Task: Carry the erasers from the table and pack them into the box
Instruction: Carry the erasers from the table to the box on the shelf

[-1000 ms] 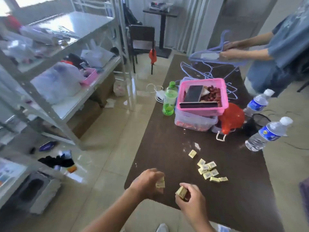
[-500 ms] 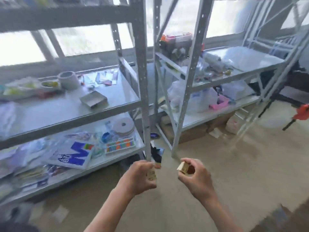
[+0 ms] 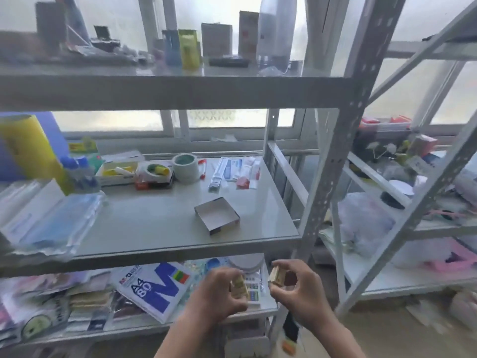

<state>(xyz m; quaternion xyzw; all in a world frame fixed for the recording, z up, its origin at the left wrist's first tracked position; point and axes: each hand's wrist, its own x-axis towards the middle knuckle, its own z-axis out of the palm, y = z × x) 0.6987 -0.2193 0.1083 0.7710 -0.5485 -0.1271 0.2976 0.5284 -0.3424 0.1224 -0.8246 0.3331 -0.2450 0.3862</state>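
Note:
A small open box (image 3: 217,215) with a pale inside and dark walls lies on the middle grey shelf (image 3: 160,228), right of centre. Nothing shows inside it. My left hand (image 3: 219,293) is closed around small yellowish wrapped erasers (image 3: 240,286), held below the shelf's front edge. My right hand (image 3: 296,285) pinches another yellowish eraser (image 3: 276,276) between thumb and fingers, just right of the left hand. Both hands hover in front of the rack, below and nearer than the box. The table is out of view.
Tape rolls (image 3: 184,166), pens and packets crowd the back of the middle shelf. Plastic sleeves (image 3: 49,218) lie at its left. A slanted metal upright (image 3: 333,164) stands right of the box. An A4 paper pack (image 3: 154,288) lies on the lower shelf. A second rack stands to the right.
My view has swung from the table to the shelving and come closer. Both hands still hold erasers, and the box now sits straight ahead above them.

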